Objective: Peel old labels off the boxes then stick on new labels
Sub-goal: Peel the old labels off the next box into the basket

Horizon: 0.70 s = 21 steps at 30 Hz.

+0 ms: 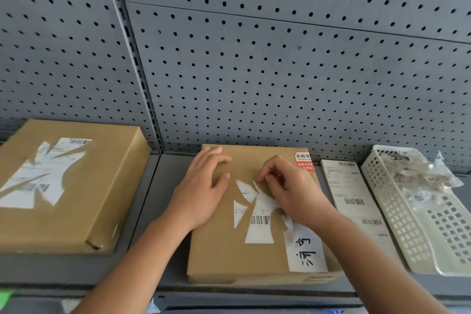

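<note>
Since most of the sticker is already torn away, the person looks roughly midway through peeling the middle box (216, 250). What's left of its old label (260, 222) is a few jagged white shreds near the centre of the lid, the biggest one carrying a barcode.

The right hand (288, 186) has its fingertips curled in, pinching the top edge of one of those shreds. So it's gripping label paper, though how much has lifted is hard to tell. The left hand (204, 191) lies flat on the cardboard just beside the shreds, fingers spread, pressing the box down and grabbing nothing.

A red sticker (304, 162) and a handwritten label (305, 252) sit on the lid's right side too. No idea if those are meant to come off.

The left box (63, 224) sits well apart on the shelf (163, 199), and its torn label (38, 178) is only partly ripped off, so that one needs more work. A sheet of new labels (351, 194) lies flat between the middle box and the white basket (397, 224). Neither box shows a fresh label. The basket holds crumpled scraps (420, 176), probably peeled bits.

Best guess: peeling isn't finished on either box, and sticking hasn't started.
</note>
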Motion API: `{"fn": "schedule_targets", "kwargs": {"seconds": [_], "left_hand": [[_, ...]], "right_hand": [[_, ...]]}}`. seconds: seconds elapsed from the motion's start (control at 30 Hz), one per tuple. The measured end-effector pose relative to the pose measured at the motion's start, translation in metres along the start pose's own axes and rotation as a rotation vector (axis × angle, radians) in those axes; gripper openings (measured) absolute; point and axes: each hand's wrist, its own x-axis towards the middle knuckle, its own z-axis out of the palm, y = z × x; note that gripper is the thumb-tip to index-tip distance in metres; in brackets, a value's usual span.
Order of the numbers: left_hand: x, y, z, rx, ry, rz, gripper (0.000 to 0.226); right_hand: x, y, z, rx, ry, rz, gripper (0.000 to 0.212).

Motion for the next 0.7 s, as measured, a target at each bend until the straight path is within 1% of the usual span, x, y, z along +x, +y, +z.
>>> {"fn": "schedule_targets", "kwargs": {"seconds": [0.2,0.37,0.43,0.6,0.7], "left_hand": [[-0.001,0.001,0.0,-0.001,-0.003,-0.002,0.029],[-0.001,0.0,-0.001,-0.001,-0.004,-0.003,0.027],[-0.001,0.001,0.0,0.003,-0.001,-0.002,0.027],[-0.001,-0.001,0.001,-0.001,0.004,0.007,0.027],[-0.001,-0.001,0.001,0.002,0.009,0.011,0.027]], "right_hand": [[0.004,0.0,0.005,-0.015,0.023,-0.057,0.022],[0.005,0.003,0.011,-0.094,0.029,-0.168,0.02],[0.006,0.004,0.013,-0.12,0.03,-0.187,0.017],[0.005,0.003,0.016,-0.174,0.045,-0.226,0.023],[0.005,0.003,0.016,-0.159,0.04,-0.211,0.018]]}}
